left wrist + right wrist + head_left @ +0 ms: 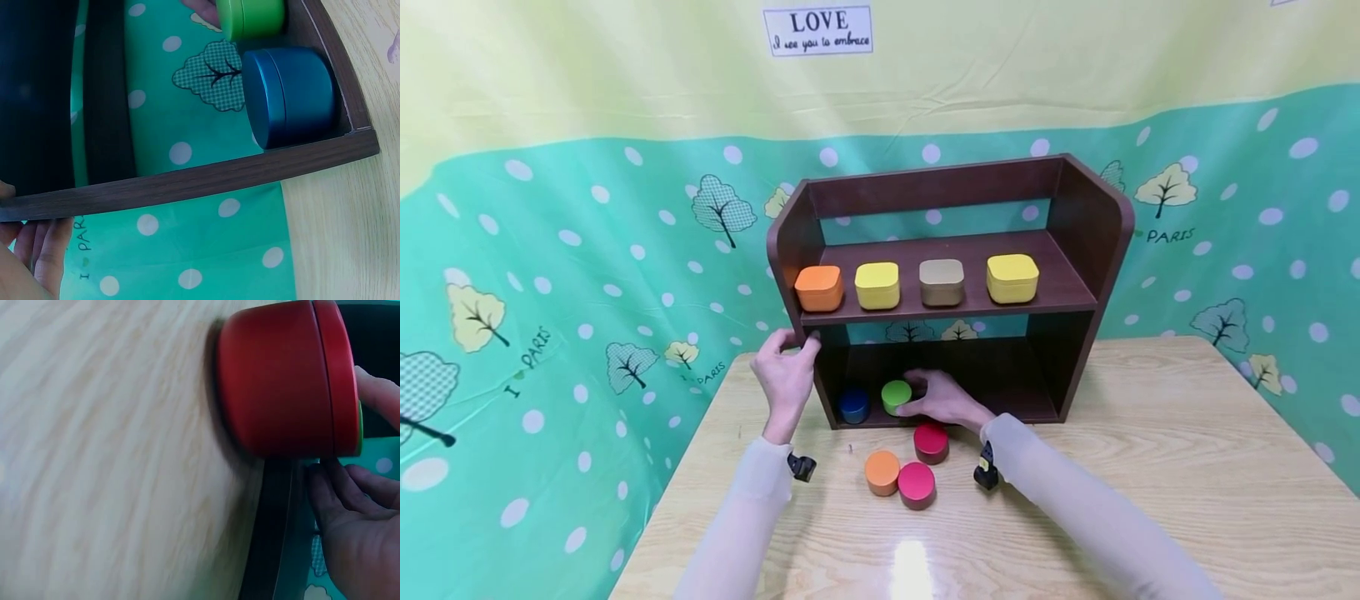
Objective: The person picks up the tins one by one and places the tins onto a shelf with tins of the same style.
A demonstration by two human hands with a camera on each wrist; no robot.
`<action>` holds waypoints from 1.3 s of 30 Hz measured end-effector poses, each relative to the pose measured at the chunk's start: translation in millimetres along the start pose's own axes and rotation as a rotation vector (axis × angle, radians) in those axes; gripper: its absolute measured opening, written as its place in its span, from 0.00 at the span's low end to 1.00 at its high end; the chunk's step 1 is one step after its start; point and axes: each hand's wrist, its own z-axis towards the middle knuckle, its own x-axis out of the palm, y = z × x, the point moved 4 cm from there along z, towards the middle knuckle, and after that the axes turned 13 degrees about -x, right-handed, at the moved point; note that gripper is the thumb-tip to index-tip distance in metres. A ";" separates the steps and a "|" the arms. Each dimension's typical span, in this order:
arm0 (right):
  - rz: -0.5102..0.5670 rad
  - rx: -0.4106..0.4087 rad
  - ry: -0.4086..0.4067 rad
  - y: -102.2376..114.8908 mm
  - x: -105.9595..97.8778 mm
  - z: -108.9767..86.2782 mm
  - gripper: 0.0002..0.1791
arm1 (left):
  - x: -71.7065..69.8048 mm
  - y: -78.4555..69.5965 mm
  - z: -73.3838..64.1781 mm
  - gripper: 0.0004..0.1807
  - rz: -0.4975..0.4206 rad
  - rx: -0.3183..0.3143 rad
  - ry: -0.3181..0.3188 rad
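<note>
My left hand (785, 375) grips the left side panel of a dark brown two-tier shelf (940, 248); in the left wrist view the thumb lies on one side of the panel and the fingers (53, 253) on the other. On the lower tier, my right hand (942, 398) holds a round green tin (896, 398) between thumb and fingers. Left of that tin, a round blue tin (853, 406) stands in the lower left corner. In the right wrist view a round red tin (281, 381) hides most of the green one.
Two red tins, one near the shelf (932, 442) and one farther forward (917, 486), stand on the wooden table (1187, 467) with a round orange tin (882, 473). Square tins line the upper tier: orange (819, 289), yellow (877, 287), grey-brown (942, 283) and another yellow (1012, 279).
</note>
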 end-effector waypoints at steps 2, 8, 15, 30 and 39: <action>0.011 -0.002 0.000 -1.6 -4.3 -4.0 0.42 | 0.3 -0.5 -0.2 0.07 -0.002 -0.001 0.002; 0.037 -0.015 0.008 -9.0 -16.3 -15.1 0.41 | 0.6 0.1 0.1 0.07 -0.006 0.002 -0.005; 0.079 -0.042 0.002 -15.2 -26.8 -24.9 0.39 | 0.2 2.1 0.6 0.07 -0.001 -0.004 -0.005; 0.141 -0.071 0.005 -18.8 -31.0 -52.4 0.37 | 0.5 -1.8 -0.2 0.07 -0.006 -0.005 -0.013; 0.157 -0.073 -0.003 -20.8 -29.3 -64.9 0.37 | 0.9 -0.1 -1.8 0.07 0.007 -0.017 -0.011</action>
